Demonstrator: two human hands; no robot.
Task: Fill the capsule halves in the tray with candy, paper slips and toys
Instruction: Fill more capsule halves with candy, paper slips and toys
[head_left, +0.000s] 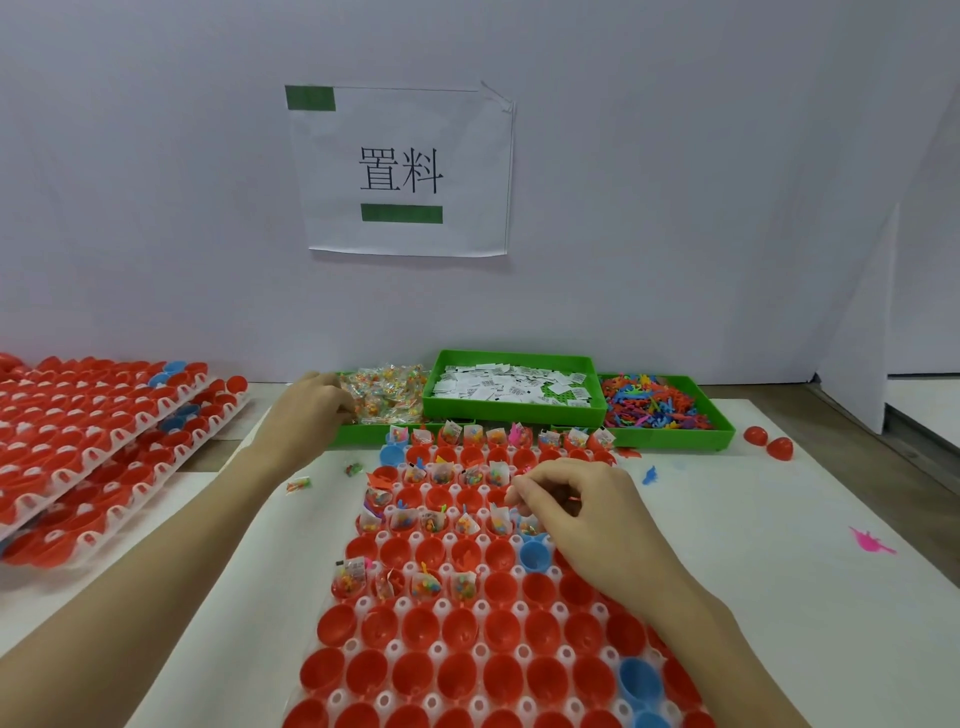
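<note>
1. Dropping small pieces into the red halves calls for a low release: the right hand (582, 512) hovers over the middle rows of the tray (488, 613), fingers (524, 493) curled together as if pinching something, though what they hold is too small to tell.
2. Aim each piece at a cup's centre; candy packets and slips in filled cups stand up past the rims and could be knocked out by a sweeping wrist.
3. The left hand (311, 402) reaches beyond the tray into the candy bin (384, 397), fingers curled on the packets; whether it has gripped one I cannot tell.
4. Slips (511, 387) and toys (652, 402) sit in green bins just behind the tray's far edge.
5. Near rows of the tray look empty, so work should come toward the person.
6. Right of the tray the table (753, 545) offers room, with stray toys; left of it, stacked trays (104, 447) crowd the edge.
</note>
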